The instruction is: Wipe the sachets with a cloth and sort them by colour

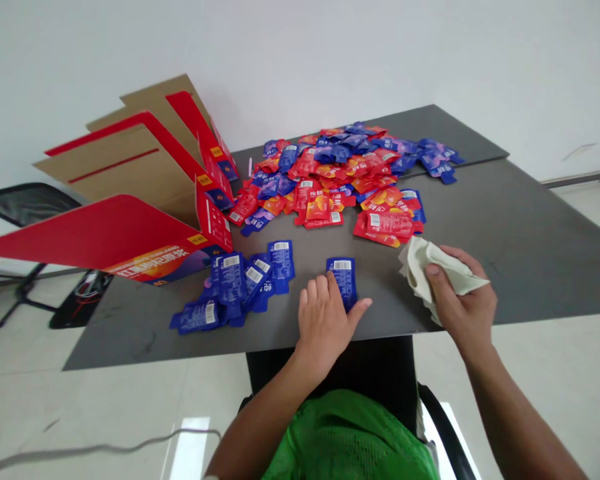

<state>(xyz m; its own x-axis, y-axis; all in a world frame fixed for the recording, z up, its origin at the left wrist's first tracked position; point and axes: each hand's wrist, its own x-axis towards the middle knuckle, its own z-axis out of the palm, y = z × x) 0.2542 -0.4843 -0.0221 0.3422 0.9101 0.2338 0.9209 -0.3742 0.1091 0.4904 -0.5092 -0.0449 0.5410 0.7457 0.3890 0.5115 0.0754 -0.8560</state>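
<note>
blue foil sachets (235,283) in a small group, far larger main heap (325,180) across the table (530,227)

done, judging by how things lie: a loose, overlapping cluster of the blue sachets at lower left of the table, barcode sides mostly up, well apart from the heap. just right of that cluster, a single blue sachet (343,280) lying on its own, barcode up, under the fingertips of the left hand (323,327). open and nearly flat on the table, that hand, with fingers close together and thumb spread out to the right.

left, going by the same view: by far the greater share, a wide, mixed spread of red-orange and blue sachets over the upper middle of the table, piled and overlapping, with a blue trail toward the upper right.

at middle right, the right hand (463,300) narrowed around a crumpled cream cloth (425,267), gripped between thumb and fingers, close to the nearest red sachets and near the table's edge.

at upper left, opened red-and-kraft cardboard cartons (130,173) propped beside the heap, one printed face overhanging the table's left side. at the bottom of the frame, the person's green top (350,433).
</note>
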